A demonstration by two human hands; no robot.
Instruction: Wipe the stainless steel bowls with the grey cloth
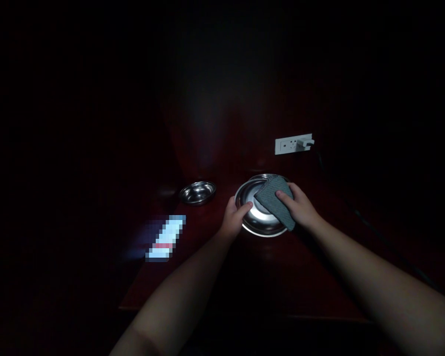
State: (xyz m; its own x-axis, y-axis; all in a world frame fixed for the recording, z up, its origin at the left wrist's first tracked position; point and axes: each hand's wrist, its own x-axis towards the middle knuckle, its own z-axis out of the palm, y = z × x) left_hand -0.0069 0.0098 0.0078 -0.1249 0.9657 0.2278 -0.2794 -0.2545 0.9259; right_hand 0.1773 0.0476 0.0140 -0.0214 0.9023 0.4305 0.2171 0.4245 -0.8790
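Over the tabletop (252, 284), a shallow steel bowl (257, 210) is pinched at its rim by the left hand (234, 217); a grey-green cloth (274, 198) is clamped against its right side by the right hand (300, 202) — apparently wiping, so a steady rim is called for next. Beyond, a smaller bowl (198, 193) is seen.

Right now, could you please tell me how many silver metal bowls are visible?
3: a round silver metal bowl in the left hand, another farther left, and apparently a third mostly hidden behind the first; more may be concealed.
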